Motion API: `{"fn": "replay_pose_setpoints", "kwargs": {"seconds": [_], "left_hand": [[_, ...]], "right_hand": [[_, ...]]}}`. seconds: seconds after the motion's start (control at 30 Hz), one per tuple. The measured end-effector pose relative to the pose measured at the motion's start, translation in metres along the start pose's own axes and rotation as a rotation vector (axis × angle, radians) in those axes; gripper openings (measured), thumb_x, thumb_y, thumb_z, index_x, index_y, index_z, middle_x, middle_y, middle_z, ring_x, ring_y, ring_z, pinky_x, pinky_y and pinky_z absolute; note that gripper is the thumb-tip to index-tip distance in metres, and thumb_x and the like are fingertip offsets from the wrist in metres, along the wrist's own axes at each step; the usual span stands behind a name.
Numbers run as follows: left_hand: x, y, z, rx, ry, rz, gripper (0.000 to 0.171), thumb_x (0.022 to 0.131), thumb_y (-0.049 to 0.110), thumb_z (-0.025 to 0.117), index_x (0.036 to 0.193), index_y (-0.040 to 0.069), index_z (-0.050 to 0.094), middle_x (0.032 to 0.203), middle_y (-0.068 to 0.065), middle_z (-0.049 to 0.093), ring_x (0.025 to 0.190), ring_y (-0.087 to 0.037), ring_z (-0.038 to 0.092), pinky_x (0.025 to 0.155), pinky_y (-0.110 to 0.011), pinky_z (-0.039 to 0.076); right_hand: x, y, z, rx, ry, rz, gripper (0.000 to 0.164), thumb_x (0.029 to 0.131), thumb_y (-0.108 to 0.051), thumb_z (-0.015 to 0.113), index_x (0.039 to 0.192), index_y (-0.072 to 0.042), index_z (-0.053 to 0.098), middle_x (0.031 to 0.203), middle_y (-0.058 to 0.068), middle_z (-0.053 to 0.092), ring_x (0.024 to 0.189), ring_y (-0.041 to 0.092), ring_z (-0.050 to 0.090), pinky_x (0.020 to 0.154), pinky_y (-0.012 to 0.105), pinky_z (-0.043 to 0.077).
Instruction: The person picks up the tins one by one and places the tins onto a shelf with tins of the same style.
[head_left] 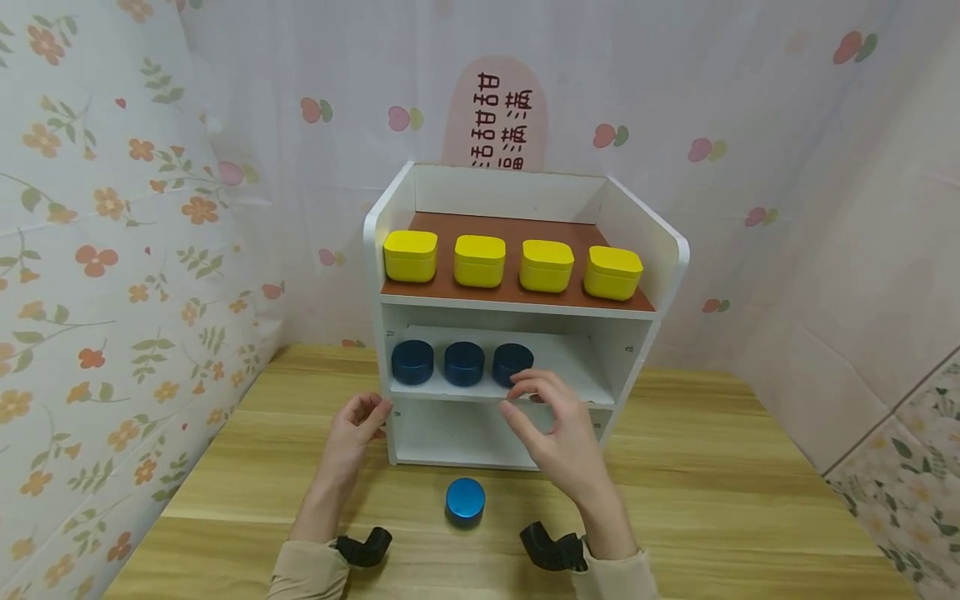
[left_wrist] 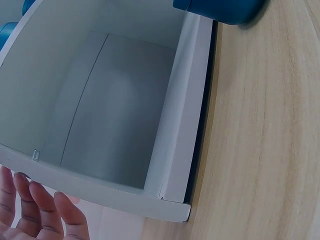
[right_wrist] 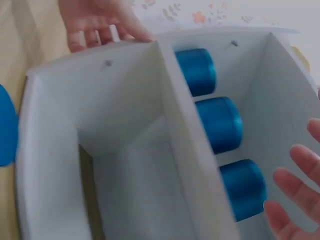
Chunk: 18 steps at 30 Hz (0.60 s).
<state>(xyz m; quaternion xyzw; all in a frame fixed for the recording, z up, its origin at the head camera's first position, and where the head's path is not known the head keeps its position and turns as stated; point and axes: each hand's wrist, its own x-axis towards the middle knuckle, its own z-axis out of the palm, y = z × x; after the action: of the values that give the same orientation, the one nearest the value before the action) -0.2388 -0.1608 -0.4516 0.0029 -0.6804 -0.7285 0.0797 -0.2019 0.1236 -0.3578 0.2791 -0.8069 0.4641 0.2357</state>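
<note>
My left hand [head_left: 360, 423] rests against the left side panel of a white shelf unit [head_left: 517, 306], thumb near its front edge and fingers along the outside. Three round blue tins stand in a row on the middle shelf: a left tin [head_left: 412, 363], a middle tin [head_left: 464, 365] and a right tin [head_left: 513, 360]. In front of the right tin is my right hand [head_left: 558, 433], thumb and fingers spread apart with nothing between them. The right wrist view has its fingertips [right_wrist: 274, 209] beside that tin. Another blue tin [head_left: 465, 502] stands on the table before the unit.
Several yellow boxes [head_left: 480, 262] line the front of the brown top board [head_left: 517, 229]. The unit's bottom compartment [head_left: 457, 429] lies below the tins. Wooden table [head_left: 720, 483] extends to both sides, with patterned curtains [head_left: 315, 208] behind and to the left.
</note>
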Motion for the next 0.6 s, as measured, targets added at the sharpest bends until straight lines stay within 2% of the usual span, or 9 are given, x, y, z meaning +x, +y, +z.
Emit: {"fn": "replay_pose_setpoints", "kwargs": {"seconds": [0.13, 0.23, 0.4, 0.6], "left_hand": [[0.0, 0.001, 0.0, 0.004, 0.006, 0.013, 0.026, 0.098, 0.021, 0.062, 0.108, -0.001, 0.053, 0.097, -0.003, 0.054, 0.09, -0.015, 0.052, 0.079, -0.032, 0.048], [0.0, 0.0, -0.002, 0.007, 0.012, 0.018, 0.025, 0.098, 0.021, 0.063, 0.107, 0.0, 0.054, 0.096, -0.003, 0.055, 0.089, -0.014, 0.052, 0.079, -0.032, 0.048], [0.0, 0.0, -0.005, 0.006, 0.01, 0.017, 0.026, 0.098, 0.023, 0.063, 0.108, 0.001, 0.053, 0.098, -0.003, 0.054, 0.09, -0.015, 0.052, 0.08, -0.033, 0.048], [0.001, 0.0, -0.002, 0.006, -0.001, 0.018, 0.027, 0.097, 0.023, 0.063, 0.109, 0.0, 0.054, 0.098, -0.004, 0.055, 0.09, -0.015, 0.052, 0.079, -0.032, 0.048]], "right_hand": [[-0.011, 0.008, 0.012, 0.06, -0.03, 0.025, 0.01, 0.091, -0.015, 0.071, 0.1, -0.017, 0.066, 0.11, 0.0, 0.063, 0.105, 0.013, 0.057, 0.085, 0.044, 0.049], [-0.018, 0.016, 0.024, 0.114, -0.09, 0.101, 0.009, 0.092, -0.018, 0.07, 0.1, -0.017, 0.066, 0.103, -0.006, 0.064, 0.098, 0.013, 0.059, 0.084, 0.044, 0.05], [-0.026, 0.029, 0.04, 0.165, -0.2, 0.218, 0.012, 0.092, -0.019, 0.071, 0.099, -0.01, 0.067, 0.094, -0.005, 0.064, 0.091, 0.015, 0.06, 0.084, 0.046, 0.05], [-0.032, 0.042, 0.051, 0.205, -0.31, 0.295, 0.012, 0.091, -0.017, 0.071, 0.1, -0.011, 0.065, 0.093, -0.003, 0.064, 0.09, 0.018, 0.061, 0.08, 0.037, 0.051]]}}
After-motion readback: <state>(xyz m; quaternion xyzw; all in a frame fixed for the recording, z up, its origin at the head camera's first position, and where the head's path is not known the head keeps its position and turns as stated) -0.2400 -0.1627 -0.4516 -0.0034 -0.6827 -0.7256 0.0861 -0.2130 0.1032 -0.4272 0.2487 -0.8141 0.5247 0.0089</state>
